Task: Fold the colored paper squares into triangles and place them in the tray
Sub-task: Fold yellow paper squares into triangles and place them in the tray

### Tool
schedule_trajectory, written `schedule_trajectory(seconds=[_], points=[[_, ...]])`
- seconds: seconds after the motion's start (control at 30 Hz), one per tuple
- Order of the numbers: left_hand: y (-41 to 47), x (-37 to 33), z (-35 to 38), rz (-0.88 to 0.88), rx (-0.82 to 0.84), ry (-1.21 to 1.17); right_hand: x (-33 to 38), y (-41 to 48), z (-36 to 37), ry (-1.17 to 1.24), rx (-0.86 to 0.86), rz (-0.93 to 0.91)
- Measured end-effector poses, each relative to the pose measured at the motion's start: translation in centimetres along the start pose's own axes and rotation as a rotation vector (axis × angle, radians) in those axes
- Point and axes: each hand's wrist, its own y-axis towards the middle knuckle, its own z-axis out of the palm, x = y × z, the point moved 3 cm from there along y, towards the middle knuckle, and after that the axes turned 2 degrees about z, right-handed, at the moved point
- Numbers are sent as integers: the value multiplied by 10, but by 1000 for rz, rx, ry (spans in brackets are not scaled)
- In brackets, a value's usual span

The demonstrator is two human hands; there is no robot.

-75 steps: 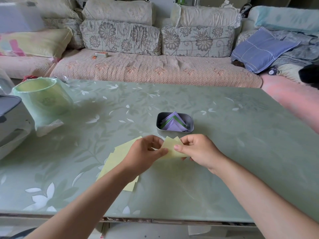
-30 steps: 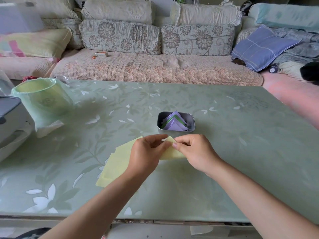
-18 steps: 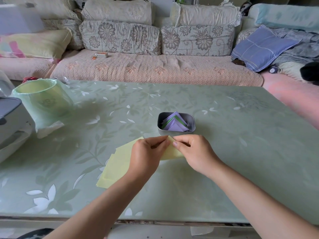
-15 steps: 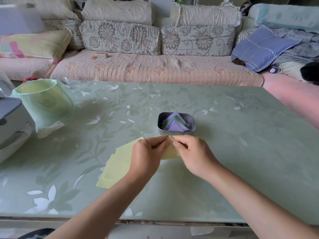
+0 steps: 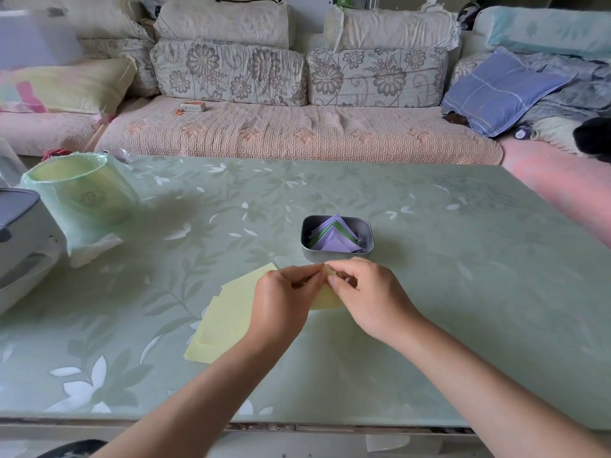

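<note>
So we're pinching the top corner of the yellow paper [image 5: 325, 298] between our left hand [image 5: 284, 300] and right hand [image 5: 365, 292] on the table [image 5: 463, 292], and the tray [image 5: 334, 255] sits straight ahead, just past our fingertips, slightly nearer the right hand.

Home living room. Long sofa [image 5: 297, 133] across 12 o'clock, quilted seat cover, floral back cushions [image 5: 228, 72]. Yellow pillow [image 5: 72, 84] at 10, blue pillow [image 5: 499, 90] and rumpled blankets [image 5: 568, 97] at 2. Low counter [image 5: 446, 292] with green leaf-print cover. Bag-lined bin [image 5: 79, 196] on it at 9.
</note>
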Motion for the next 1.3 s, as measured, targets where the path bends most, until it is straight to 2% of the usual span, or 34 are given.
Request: schedule_trajectory(seconds=[0.07, 0.17, 0.3, 0.4, 0.47, 0.57, 0.7, 0.77, 1.0, 1.1, 1.17, 1.3], points=[[0, 1, 0, -18, -7, -14, -3, 1, -3, 67, -16, 87], [-1, 3, 1, -54, 12, 5, -9, 4, -3, 52, 67, 177], [0, 8, 3, -49, 149, 184, -19, 7, 3, -16, 235, 282], [3, 11, 0, -40, 252, 341, -22, 8, 4, -100, 282, 330], [3, 10, -5, 41, 222, 475, -19, 8, 3, -227, 282, 315], [4, 7, -9, 270, 196, 588, -14, 9, 4, -371, 269, 284], [3, 7, -5, 393, 444, 595, -15, 11, 8, -456, 269, 240], [1, 10, -2, 442, 518, 652, -15, 11, 10, -489, 256, 220], [0, 10, -3, 481, 589, 712, -11, 8, 12, -581, 180, 115], [-2, 11, -2, 503, 590, 730, -11, 9, 8, -551, 165, 15], [-2, 12, -2, 506, 589, 741, -11, 8, 5, -553, 196, -54], [-5, 13, -2, 539, 590, 799, -12, 1, 5, -616, 272, -73]])
